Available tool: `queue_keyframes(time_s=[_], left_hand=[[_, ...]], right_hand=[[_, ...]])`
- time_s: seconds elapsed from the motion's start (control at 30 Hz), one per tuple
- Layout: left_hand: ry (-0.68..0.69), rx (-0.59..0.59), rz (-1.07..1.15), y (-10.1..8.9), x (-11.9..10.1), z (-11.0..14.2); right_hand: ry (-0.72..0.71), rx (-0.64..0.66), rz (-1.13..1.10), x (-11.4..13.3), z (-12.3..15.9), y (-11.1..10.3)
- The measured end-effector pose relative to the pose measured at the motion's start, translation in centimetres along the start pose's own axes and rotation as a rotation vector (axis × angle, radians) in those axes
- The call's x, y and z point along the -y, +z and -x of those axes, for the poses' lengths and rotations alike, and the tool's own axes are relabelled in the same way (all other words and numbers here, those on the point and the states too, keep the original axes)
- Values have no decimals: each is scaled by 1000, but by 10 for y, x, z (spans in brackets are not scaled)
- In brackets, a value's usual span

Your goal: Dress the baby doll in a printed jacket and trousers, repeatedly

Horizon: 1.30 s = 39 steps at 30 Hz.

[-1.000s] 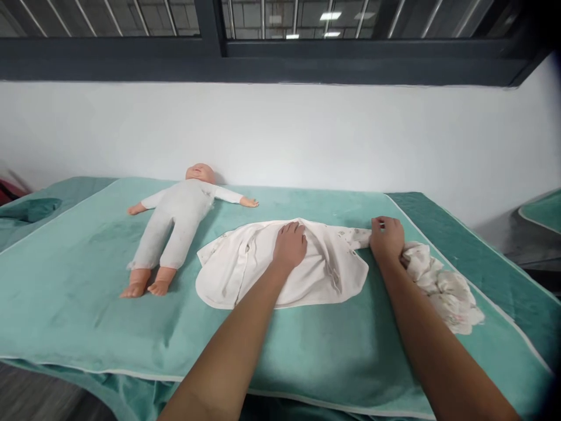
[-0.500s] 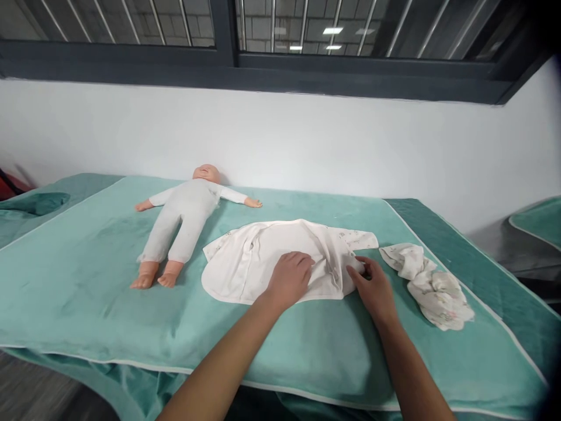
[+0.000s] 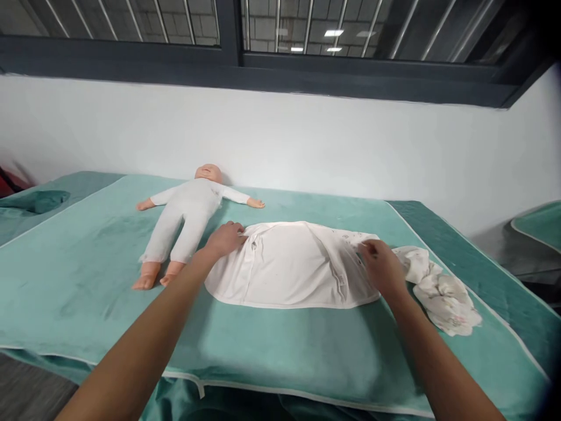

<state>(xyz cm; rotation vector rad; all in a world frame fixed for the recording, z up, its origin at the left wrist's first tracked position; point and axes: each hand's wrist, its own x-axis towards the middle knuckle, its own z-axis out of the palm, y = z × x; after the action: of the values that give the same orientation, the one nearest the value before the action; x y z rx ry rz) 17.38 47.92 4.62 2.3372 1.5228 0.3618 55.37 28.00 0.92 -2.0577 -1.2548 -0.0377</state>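
A white baby garment (image 3: 289,266) lies spread flat on the teal-covered table (image 3: 87,269). My left hand (image 3: 225,238) rests on its left edge, fingers curled onto the cloth. At the garment's right edge my right hand (image 3: 380,264) pinches the fabric. A baby doll (image 3: 184,219) in a pale suit lies on its back to the left, head toward the wall, close to my left hand.
A crumpled patterned white cloth (image 3: 442,289) lies right of the garment, by my right wrist. A white wall and a dark window frame stand behind the table. A darker green strip (image 3: 473,245) runs along the table's right side. Another teal surface (image 3: 539,219) shows at far right.
My left hand slid from the garment's middle to its left edge. My right hand shifted to the right edge, and the garment now lies wider and smoother.
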Motion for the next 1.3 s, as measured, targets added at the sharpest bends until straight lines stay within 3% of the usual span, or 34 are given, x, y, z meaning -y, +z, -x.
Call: queue_keyframes(time_s=[0.13,0.27,0.37,0.47,0.6,0.7,0.9,1.1,1.2,1.3], left_hand=[[31,91,91,-8,-5,-11],[6,-10,171,-10,-2,-18],[-8,-39,213,-7,9,-21],[-1,20,248,-4,19,-25],[34,145,261,-6,22,-32],[56,103,250,-9,17,-39],[-7,-79,183,-5,14,-60],[-127,-187,59,2,14,-83],[-126,-247,1,10,6,-74],[48,-347,-123,22,-2,-44]], right_hand=[[-172,181,62,40,-55,48],[-167,372,143,57,-82,73],[-207,419,200,48,-86,74],[-302,394,202,30,-88,69],[-209,460,133,18,-96,63],[-197,518,206,21,-102,60],[-195,347,317,33,-118,62],[-203,270,381,41,-133,81],[-270,235,374,41,-128,90],[-301,158,329,38,-116,92]])
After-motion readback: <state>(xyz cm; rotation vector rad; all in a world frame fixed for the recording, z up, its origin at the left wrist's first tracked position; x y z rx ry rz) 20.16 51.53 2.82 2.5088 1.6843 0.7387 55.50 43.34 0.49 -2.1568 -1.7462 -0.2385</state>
